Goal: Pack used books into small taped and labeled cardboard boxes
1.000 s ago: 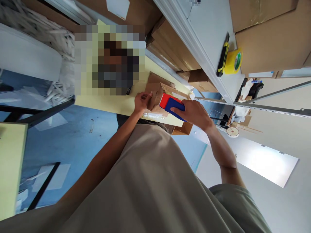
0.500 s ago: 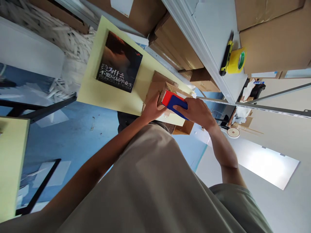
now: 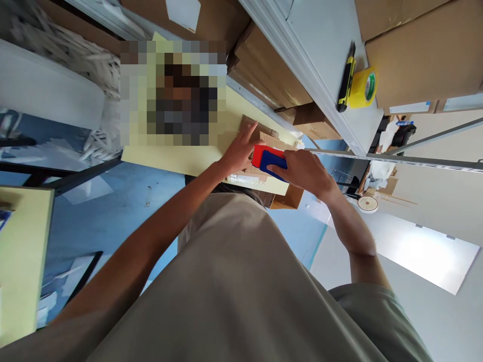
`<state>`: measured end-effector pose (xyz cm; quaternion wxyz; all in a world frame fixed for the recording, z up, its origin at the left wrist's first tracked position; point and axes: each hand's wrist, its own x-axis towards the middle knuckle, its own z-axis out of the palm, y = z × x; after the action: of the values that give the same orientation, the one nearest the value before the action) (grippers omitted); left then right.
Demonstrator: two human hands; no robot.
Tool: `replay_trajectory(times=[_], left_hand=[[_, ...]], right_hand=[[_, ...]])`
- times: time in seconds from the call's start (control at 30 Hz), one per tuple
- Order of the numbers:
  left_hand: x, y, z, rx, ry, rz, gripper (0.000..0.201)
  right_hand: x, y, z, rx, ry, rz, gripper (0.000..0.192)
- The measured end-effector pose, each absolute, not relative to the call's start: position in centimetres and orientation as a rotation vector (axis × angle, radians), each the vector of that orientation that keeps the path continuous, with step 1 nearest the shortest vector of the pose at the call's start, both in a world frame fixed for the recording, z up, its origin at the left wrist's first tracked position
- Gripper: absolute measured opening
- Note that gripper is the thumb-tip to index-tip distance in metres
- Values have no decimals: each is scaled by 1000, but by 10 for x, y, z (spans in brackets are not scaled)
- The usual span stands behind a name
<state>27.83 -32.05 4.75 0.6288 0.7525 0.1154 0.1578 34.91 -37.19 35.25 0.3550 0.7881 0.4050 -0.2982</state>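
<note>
A small cardboard box [image 3: 264,134] lies on a pale yellow table [image 3: 177,158] near its right end. My left hand [image 3: 239,151] rests flat on the box's left side, fingers spread and pointing away from me. My right hand [image 3: 302,171] grips a red and blue tape dispenser [image 3: 268,158] and holds it against the near side of the box. A strip of clear tape shows along the box's near edge. My beige shirt fills the lower part of the view.
A book lies on the table left of the box, its cover blurred. Behind stands a grey shelf [image 3: 320,55] with a yellow tape roll [image 3: 363,88], a yellow and black utility knife [image 3: 346,83] and large cardboard boxes [image 3: 422,50]. Shredded paper is piled at far left.
My left hand has moved from the box's near corner up onto its top left side and spread its fingers. The dispenser has stayed against the box.
</note>
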Motion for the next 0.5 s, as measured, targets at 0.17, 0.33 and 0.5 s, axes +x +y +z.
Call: replay_trajectory(times=[0.17,0.33,0.5], left_hand=[[270,-302,41,1828,227,227,58],[257,-304,42,1852,302,183,57],[249,-307,50,1884,286,122,59]], right_hand=[[378,-384,346,2083,972,-811,61],[422,-391,339,2083,928,-1064,66],[450,-411,330,2057,934,-1292,70]])
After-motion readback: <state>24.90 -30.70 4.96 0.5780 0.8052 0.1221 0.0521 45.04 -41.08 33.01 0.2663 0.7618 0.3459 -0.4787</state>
